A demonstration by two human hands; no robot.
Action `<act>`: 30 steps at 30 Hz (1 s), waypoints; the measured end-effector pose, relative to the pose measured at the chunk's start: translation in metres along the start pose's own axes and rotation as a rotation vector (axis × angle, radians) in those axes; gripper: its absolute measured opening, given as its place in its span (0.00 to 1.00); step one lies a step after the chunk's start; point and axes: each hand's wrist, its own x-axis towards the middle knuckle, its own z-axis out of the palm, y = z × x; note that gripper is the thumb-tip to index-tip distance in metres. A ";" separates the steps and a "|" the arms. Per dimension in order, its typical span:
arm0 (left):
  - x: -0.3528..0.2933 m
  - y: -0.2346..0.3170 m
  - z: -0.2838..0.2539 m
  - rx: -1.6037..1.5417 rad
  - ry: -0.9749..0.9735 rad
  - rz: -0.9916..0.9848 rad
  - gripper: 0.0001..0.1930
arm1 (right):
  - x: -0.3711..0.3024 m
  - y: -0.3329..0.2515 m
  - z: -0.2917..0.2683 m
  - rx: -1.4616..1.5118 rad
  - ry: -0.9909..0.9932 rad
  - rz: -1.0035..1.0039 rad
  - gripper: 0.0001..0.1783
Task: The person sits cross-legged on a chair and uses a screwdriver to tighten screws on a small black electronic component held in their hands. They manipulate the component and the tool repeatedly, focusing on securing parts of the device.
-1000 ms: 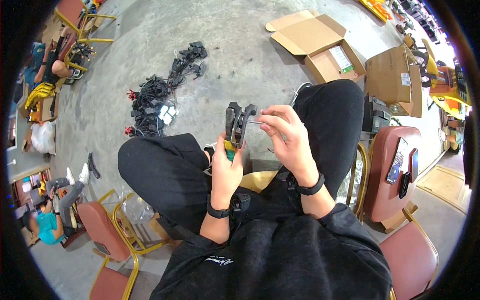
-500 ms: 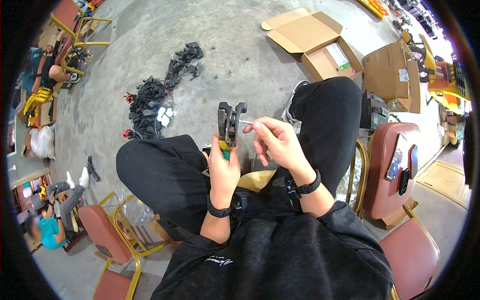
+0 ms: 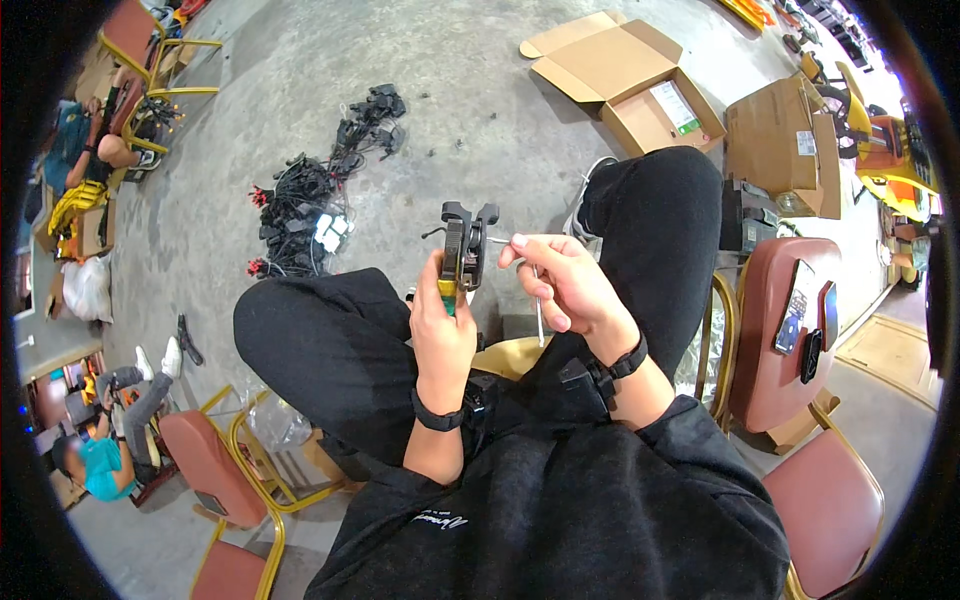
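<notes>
My left hand (image 3: 440, 322) grips a small black device (image 3: 464, 248) with a yellow lower part and two prongs on top, held upright over my lap. My right hand (image 3: 562, 282) pinches a thin silver tool (image 3: 536, 300), shaped like a bent key, with its short tip touching the right side of the device. Both wrists wear black bands. I sit on a yellow-framed chair (image 3: 508, 356) with black trousers and knees apart.
A heap of black parts with cables (image 3: 310, 195) lies on the concrete floor ahead. Open cardboard boxes (image 3: 625, 85) stand at the far right. Red-seated chairs (image 3: 790, 320) are at my right and lower left. Other people sit at the left edge.
My hands and the device have shifted slightly lower and to the right in view. The silver tool now hangs down from my right fingers with its tip at the device.
</notes>
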 end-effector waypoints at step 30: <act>0.002 0.001 0.001 -0.141 -0.151 -0.193 0.19 | 0.010 0.015 0.000 -0.318 0.115 -0.145 0.15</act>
